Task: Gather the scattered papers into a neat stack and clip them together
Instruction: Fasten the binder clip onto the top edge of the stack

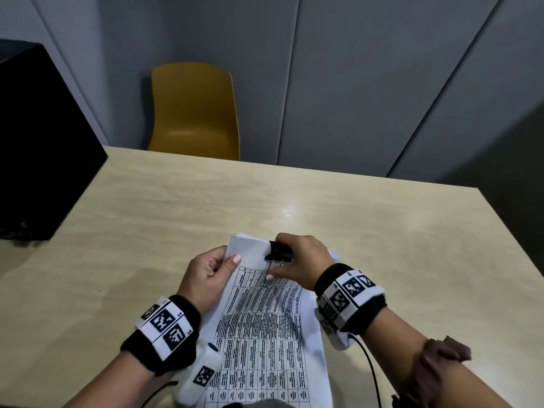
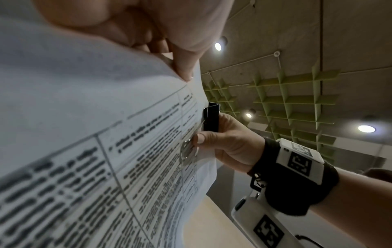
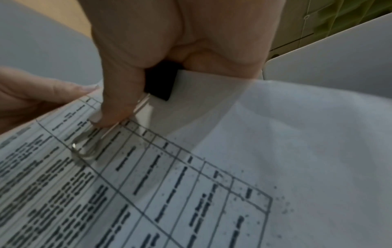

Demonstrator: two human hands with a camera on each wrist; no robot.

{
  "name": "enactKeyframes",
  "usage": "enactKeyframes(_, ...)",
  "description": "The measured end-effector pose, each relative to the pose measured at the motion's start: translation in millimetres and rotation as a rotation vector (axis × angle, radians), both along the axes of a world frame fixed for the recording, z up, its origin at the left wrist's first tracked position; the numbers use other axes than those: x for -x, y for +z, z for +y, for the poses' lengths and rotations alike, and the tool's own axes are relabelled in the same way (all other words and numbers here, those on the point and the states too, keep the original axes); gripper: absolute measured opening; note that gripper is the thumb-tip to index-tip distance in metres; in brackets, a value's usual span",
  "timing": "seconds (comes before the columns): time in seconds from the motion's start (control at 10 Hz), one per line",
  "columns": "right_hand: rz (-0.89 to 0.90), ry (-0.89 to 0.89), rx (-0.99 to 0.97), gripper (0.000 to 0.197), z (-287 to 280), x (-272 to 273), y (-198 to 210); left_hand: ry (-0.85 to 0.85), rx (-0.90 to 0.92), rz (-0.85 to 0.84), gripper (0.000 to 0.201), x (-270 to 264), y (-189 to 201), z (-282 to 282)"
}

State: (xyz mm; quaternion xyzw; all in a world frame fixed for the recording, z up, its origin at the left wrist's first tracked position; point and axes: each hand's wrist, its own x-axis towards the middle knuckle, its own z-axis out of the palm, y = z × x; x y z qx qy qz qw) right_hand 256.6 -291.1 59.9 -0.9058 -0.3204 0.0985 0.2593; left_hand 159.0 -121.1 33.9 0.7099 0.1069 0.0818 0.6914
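With the left hand (image 1: 210, 270) pinching the paper stack (image 1: 265, 325) above the bench (image 1: 382, 231) and the right hand (image 1: 297, 260) gripping the binder clip (image 1: 279, 254) on its top edge, loosening the pinch could let sheets skew.

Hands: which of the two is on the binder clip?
The right hand: it pinches the black clip on the papers' top edge. The left hand only grips the papers' left corner.

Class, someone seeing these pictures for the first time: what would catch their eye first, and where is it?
Probably the black binder clip on the top edge of the printed paper stack, near the table's front middle. The right hand pinches it while the left hand grips the stack's left edge. Beyond the table stands a yellow chair.
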Motion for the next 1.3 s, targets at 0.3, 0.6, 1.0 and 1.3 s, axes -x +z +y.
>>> enactKeyframes(0.3,0.171,-0.106,-0.374,0.014,-11,-10,1,-0.052,0.098,0.019,0.013,1,4,5)
enactKeyframes(0.6,0.049,-0.466,-0.204,0.055,-13,2,-36,0.1,0.027,0.316,0.022,10,-31,38)
enactKeyframes(1.0,0.565,-0.751,-0.152,0.04,19,46,-63,0.058,-0.302,0.603,0.058,-38,-32,104)
enactKeyframes(1.3,0.556,-0.708,-0.21,0.044,29,63,-67,-0.014,-0.223,0.6,0.069,-9,-21,102)
